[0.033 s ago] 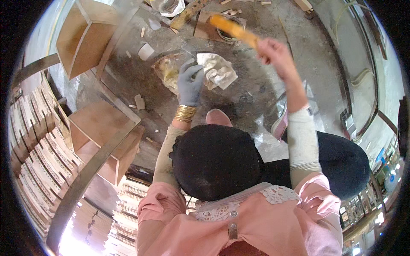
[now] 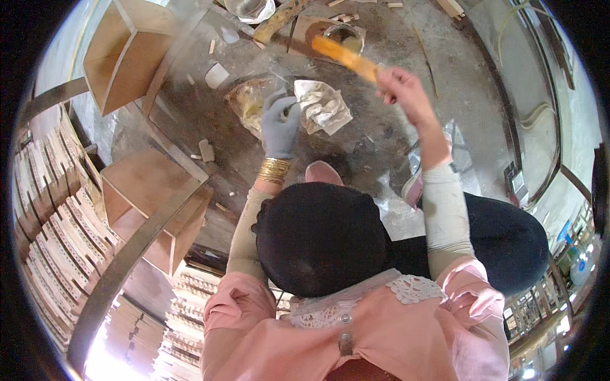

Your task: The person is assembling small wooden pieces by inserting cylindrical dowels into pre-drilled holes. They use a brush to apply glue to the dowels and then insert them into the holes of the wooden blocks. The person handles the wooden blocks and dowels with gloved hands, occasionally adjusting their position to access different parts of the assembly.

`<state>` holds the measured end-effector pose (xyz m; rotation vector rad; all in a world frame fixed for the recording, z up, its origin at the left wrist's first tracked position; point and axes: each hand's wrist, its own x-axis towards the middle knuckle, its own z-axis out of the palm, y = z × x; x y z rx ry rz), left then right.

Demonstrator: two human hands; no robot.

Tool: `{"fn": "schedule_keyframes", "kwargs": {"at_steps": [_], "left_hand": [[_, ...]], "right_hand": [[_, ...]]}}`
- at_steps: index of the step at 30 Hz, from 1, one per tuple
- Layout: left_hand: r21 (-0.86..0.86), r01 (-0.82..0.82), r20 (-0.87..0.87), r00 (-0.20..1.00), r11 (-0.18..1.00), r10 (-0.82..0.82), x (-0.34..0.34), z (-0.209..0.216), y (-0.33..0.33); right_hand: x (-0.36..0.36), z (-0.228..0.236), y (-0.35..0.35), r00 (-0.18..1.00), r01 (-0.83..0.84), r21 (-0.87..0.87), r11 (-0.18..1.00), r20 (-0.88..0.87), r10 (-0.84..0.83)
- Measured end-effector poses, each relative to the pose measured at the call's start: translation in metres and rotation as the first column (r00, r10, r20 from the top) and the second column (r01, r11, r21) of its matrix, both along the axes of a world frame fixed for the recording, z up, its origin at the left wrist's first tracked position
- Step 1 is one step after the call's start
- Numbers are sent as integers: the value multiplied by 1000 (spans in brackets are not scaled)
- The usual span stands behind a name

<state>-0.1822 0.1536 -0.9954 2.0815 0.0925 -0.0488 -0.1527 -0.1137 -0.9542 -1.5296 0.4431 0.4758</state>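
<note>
My right hand (image 2: 400, 89), bare and raised on the right, is wrapped round one end of a long, flat orange stick (image 2: 346, 58). The stick points up and left, blurred by motion, with its far end near a round container (image 2: 348, 37) on a brown board (image 2: 308, 32). My left hand (image 2: 279, 127) wears a grey glove, its fingers curled toward the thumb; whatever they pinch is too small to make out. Beside its fingers lies a crumpled, stained white cloth (image 2: 323, 108). A clear plastic bag with yellowish contents (image 2: 246, 101) lies on its other side.
Wooden box pieces (image 2: 127, 57) stand at the left, near stacked pale slats (image 2: 67, 238) and a long metal bar (image 2: 127, 270). Wood scraps (image 2: 206, 151) and a white piece (image 2: 216, 75) lie on the floor. A bucket (image 2: 251, 9) stands at the top.
My right hand has come slightly down and nearer with the orange stick, which now hides less of the round container. My left hand has barely shifted.
</note>
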Motion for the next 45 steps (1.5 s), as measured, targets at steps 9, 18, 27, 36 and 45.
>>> {"fn": "schedule_keyframes", "kwargs": {"at_steps": [9,18,27,36,45], "left_hand": [[194,84,-408,913,977,3,-35,-20,-22],[1,-105,-283,954,994,101,-19,-60,-27],[-264,-171,-421,906,949,46,12,-54,-15],[82,73,-242,969,994,-51,26,-20,8],[72,-224,16,975,972,224,40,29,78]], "right_hand": [[-58,-80,2,957,-206,-172,963,-239,162],[-66,-69,-19,970,-171,-189,967,-207,131],[-75,-45,0,651,-188,-786,589,349,674],[-11,17,-89,840,-237,-648,724,239,488],[79,81,-48,634,-211,-925,317,117,764]]}}
